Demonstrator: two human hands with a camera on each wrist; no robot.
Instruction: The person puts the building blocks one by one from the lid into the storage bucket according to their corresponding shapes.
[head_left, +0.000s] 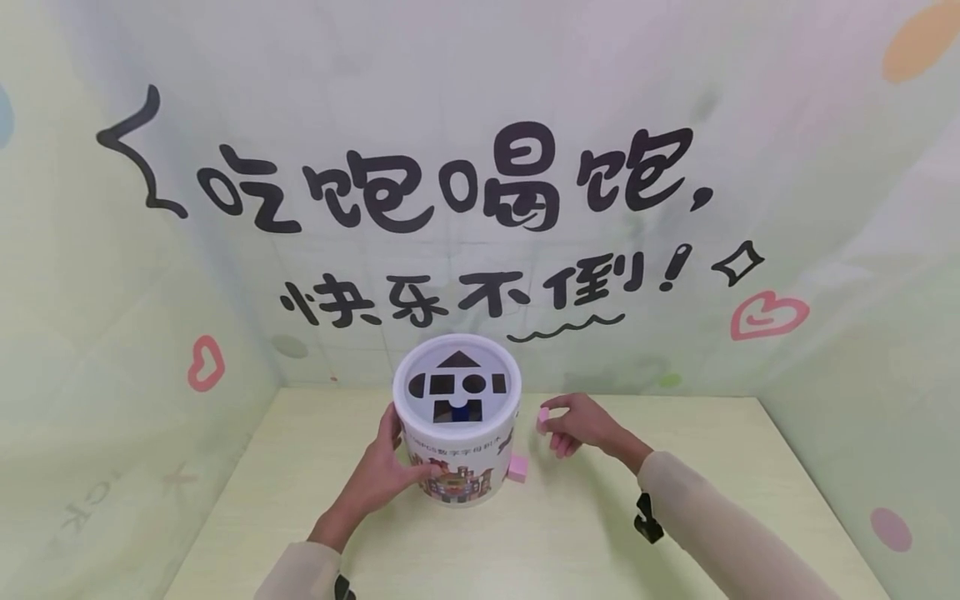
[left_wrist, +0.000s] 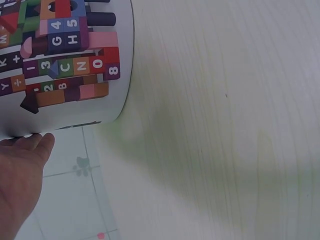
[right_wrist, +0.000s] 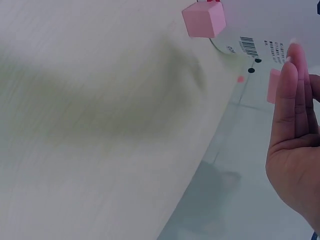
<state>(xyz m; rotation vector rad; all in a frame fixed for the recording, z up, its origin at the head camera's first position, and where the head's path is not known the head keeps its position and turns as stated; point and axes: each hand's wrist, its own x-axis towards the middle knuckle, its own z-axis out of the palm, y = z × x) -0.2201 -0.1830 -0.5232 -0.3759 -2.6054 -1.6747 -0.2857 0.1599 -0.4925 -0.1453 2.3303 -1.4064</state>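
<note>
A white shape-sorter bucket (head_left: 459, 454), printed with pictures of blocks, stands upright on the table. Its lid (head_left: 501, 410) has several cut-outs, among them a triangle, a square and a circle. My left hand (head_left: 381, 477) grips the bucket's left side, thumb across the front and fingers reaching behind. To the right of the bucket and apart from it, my right hand (head_left: 581, 425) pinches a small pink block (head_left: 543, 420) between thumb and fingers. A second pink block (right_wrist: 204, 21) is at the foot of the bucket, on its right side.
The pale wood-grain table (head_left: 300, 458) backs onto an upright printed sheet (head_left: 450, 100) with large black characters. More printed sheeting rises along the left and right sides of the table.
</note>
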